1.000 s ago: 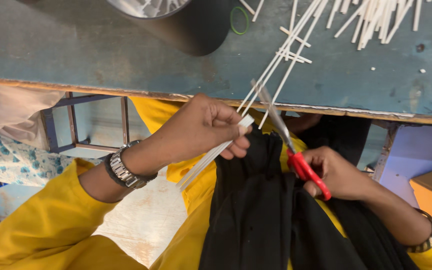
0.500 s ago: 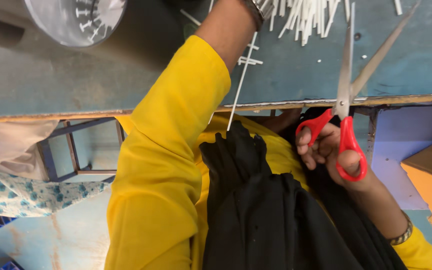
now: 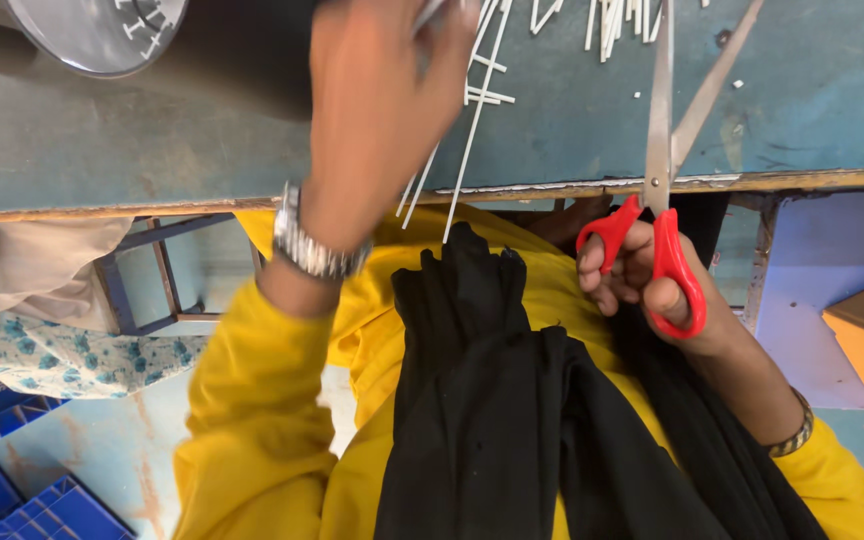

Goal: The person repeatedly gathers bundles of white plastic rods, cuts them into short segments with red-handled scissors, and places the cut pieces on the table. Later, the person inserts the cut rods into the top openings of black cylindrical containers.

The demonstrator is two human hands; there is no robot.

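Scissors: red-handled scissors (image 3: 664,200) sit in the right hand (image 3: 652,285), fingers curled through the loops, blades parted in a narrow V pointing toward 12 o'clock over the worktop (image 3: 102,140).
Left hand: the left hand (image 3: 382,110) reaches up over the worktop edge, fingers closed around the upper ends of a few thin white sticks (image 3: 472,130); motion blur hides how firm the pinch is.
Sticks: the held ones slant down from the hand toward 6 o'clock and hang past the worktop edge over the lap; a loose heap of cut white pieces (image 3: 602,20) lies at 12 o'clock of the scissors.
Risk, blades: I judge the open points near the left fingers to be the main hazard; a quick sideways reach could meet them.
Risk, sticks: the overhanging ends are unsupported, so a slack grip would likely drop them onto the black cloth (image 3: 512,400) or the floor.
Risk, heap: a sweeping sleeve could scatter the small pieces.
Edges: the chipped front edge of the worktop runs from 9 to 3 o'clock, just above the right hand.
Open room: bare worktop lies between the metal tub (image 3: 92,35) at 10 o'clock and the left hand; the lap below is crowded by cloth.
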